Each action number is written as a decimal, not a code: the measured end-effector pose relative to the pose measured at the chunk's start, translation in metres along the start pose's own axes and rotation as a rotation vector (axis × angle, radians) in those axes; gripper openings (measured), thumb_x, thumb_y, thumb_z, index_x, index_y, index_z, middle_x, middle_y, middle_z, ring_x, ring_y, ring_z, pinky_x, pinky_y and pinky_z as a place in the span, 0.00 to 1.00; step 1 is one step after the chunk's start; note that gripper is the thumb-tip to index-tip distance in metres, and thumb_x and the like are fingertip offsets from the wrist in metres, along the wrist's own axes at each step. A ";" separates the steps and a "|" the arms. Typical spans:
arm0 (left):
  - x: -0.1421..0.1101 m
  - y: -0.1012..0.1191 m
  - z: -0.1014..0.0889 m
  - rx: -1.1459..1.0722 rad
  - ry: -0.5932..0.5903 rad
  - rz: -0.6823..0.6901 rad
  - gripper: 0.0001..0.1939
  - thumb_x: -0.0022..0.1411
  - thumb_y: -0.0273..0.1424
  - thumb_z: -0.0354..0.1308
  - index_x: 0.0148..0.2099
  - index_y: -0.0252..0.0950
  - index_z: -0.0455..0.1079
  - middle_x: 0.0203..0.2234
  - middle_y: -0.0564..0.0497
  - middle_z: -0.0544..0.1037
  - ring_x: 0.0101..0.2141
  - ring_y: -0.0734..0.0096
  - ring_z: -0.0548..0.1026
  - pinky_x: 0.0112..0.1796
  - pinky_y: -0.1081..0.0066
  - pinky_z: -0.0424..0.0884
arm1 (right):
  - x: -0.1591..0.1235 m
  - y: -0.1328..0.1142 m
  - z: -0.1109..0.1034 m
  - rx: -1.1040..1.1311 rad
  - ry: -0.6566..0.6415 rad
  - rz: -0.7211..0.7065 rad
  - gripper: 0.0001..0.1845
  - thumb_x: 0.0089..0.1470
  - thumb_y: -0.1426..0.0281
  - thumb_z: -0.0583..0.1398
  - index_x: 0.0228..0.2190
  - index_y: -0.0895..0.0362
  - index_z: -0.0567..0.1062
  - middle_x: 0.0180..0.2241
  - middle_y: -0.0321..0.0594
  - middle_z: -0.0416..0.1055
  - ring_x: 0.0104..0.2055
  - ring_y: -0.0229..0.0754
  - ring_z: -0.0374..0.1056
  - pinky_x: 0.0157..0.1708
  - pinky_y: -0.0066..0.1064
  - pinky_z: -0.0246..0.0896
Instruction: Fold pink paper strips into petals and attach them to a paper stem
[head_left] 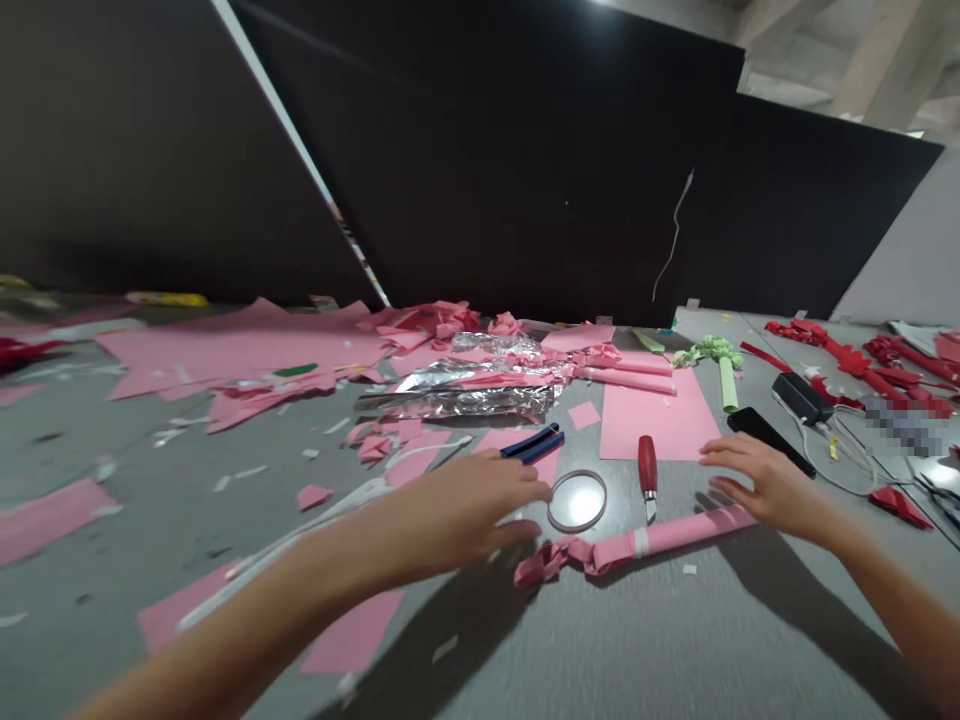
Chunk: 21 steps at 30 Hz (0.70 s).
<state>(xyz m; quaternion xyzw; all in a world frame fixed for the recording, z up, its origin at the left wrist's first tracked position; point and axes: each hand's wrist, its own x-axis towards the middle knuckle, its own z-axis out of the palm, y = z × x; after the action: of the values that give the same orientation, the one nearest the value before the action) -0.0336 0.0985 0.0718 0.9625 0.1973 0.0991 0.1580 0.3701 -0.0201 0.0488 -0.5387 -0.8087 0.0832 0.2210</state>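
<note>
My left hand (476, 505) hovers over the table with its fingers stretched forward, holding nothing, beside a thin grey ring (577, 501). My right hand (776, 485) is open, fingers loosely bent and apart, above the right end of a rolled pink paper tube (694, 532). That tube lies on the table, with a white band around it and folded pink paper (559, 560) at its left end. Between the hands a craft knife (648, 475) with a red handle points its blade toward the tube. Dark blue pliers (534, 443) lie beyond my left fingers.
Crumpled silver foil wrap (480, 390) and pink paper (255, 345) cover the back. A black phone (770, 440), a charger (802, 398) with white cable, a green paper piece (727, 380) and red paper pieces (855, 365) lie right. A black panel (487, 150) stands behind.
</note>
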 end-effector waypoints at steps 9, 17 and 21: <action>-0.009 0.023 -0.083 0.184 0.423 -0.006 0.27 0.74 0.58 0.53 0.61 0.51 0.80 0.48 0.58 0.86 0.45 0.63 0.84 0.49 0.64 0.77 | 0.049 -0.015 -0.101 0.171 0.459 0.107 0.13 0.65 0.59 0.67 0.47 0.50 0.86 0.51 0.43 0.84 0.55 0.53 0.79 0.57 0.48 0.76; -0.021 0.014 -0.080 0.166 0.068 -0.262 0.27 0.70 0.60 0.53 0.67 0.67 0.73 0.61 0.60 0.81 0.54 0.47 0.83 0.48 0.57 0.80 | 0.041 -0.037 -0.127 0.215 0.635 0.196 0.11 0.62 0.59 0.69 0.44 0.48 0.87 0.41 0.39 0.87 0.45 0.51 0.82 0.49 0.44 0.79; -0.008 0.026 -0.091 0.119 -0.003 -0.330 0.27 0.74 0.56 0.50 0.68 0.61 0.73 0.63 0.58 0.80 0.57 0.52 0.81 0.50 0.62 0.77 | 0.039 -0.037 -0.122 -0.035 0.462 0.172 0.16 0.61 0.54 0.67 0.44 0.48 0.88 0.45 0.41 0.86 0.47 0.53 0.81 0.49 0.44 0.76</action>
<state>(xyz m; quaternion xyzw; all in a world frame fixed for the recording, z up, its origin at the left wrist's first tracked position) -0.0548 0.0964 0.1650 0.9248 0.3577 0.0587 0.1151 0.3812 -0.0122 0.1811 -0.6141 -0.6893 -0.0377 0.3826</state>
